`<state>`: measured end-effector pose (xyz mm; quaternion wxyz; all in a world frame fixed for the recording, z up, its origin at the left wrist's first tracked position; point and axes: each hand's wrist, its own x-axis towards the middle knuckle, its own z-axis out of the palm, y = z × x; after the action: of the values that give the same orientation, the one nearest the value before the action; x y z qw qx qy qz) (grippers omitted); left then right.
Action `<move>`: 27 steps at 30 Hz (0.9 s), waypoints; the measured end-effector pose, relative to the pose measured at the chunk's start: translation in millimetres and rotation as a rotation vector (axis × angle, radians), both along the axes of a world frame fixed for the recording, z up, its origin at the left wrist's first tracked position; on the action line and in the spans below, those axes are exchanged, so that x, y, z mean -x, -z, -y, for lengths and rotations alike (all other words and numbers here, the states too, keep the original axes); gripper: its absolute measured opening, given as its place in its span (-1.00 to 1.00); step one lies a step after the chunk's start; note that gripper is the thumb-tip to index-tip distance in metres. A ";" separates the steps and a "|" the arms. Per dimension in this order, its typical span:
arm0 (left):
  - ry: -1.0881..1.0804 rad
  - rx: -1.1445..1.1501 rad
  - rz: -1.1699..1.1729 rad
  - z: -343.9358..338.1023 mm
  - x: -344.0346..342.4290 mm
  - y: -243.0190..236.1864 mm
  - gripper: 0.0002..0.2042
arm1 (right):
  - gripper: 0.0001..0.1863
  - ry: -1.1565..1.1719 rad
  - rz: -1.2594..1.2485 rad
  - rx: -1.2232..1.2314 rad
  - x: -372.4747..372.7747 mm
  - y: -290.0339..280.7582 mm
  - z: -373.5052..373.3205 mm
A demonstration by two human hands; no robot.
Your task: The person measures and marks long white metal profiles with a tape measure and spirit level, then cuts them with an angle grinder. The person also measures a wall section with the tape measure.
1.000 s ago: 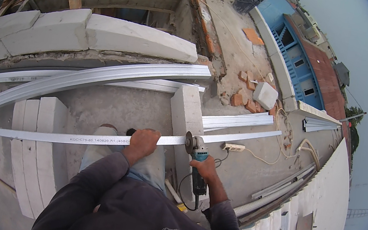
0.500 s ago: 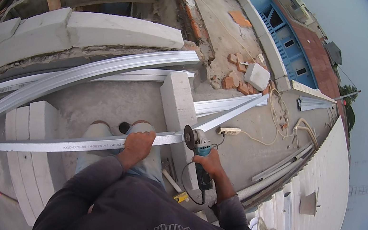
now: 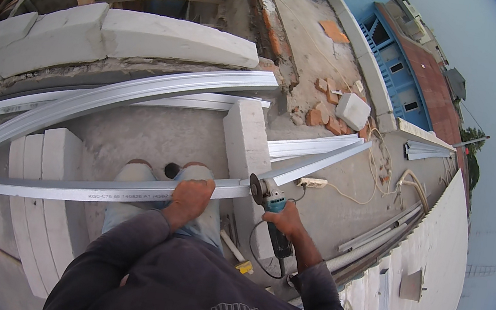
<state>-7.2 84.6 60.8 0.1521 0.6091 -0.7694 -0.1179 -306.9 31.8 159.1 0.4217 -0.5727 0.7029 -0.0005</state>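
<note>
My left hand [image 3: 190,202] is closed around a long silver metal channel [image 3: 86,194], which lies across my thighs. The channel passes over an upright pale block [image 3: 245,138] and runs on to the far right. My right hand [image 3: 286,218] grips a teal and black angle grinder [image 3: 277,240] by its body. Its disc [image 3: 255,189] stands edge-on against the channel near the block. Whether the metal is cut through there, I cannot tell.
Other silver channels [image 3: 135,89] lie ahead and to the left. Pale blocks [image 3: 52,156] stand at the left. A white extension socket [image 3: 312,182] with its cable lies beyond the grinder. Broken bricks [image 3: 318,115], pipes [image 3: 382,227] and a corrugated sheet [image 3: 433,256] are at the right.
The view has shifted slightly, moving the surroundings a little to the right. The channel's left end has risen a little. Both hands keep their grips, and the disc stays at the channel.
</note>
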 end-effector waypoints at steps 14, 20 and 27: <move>0.047 -0.299 -0.079 61.7 -38.9 -12.5 -0.61 | -0.67 0.676 0.867 0.247 41.4 -42.2 -67.4; -0.020 -0.215 -0.024 102.6 -62.6 -10.0 -0.56 | -0.60 1.023 1.031 0.343 65.4 -48.7 -151.6; -0.129 -0.019 0.040 87.6 -115.2 11.2 -0.62 | -0.61 1.216 1.044 0.547 67.4 -31.7 -228.2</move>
<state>108.0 -2.9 49.6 0.1380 0.6610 -0.7304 -0.1030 -374.3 260.0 190.8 0.4652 -0.1031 0.5789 -0.6617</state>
